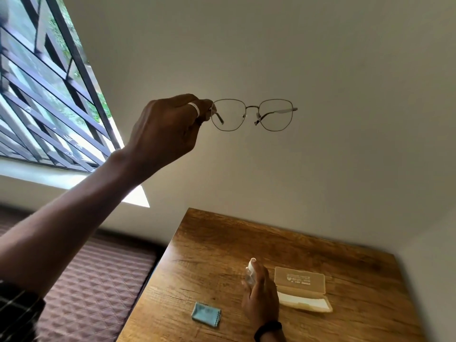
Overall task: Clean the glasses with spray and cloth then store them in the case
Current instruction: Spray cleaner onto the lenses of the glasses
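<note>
I see my right hand [260, 298] wrapped around the spray bottle [250, 271] just left of the open case [302, 291] on the bench [209, 255]; cloth [206, 315] further left. Above the case, my left hand [170, 130] pinches the raised glasses [253, 115].

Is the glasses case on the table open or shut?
Open: the case has its lid standing up behind the tray, whose pale lining is exposed and empty.
</note>
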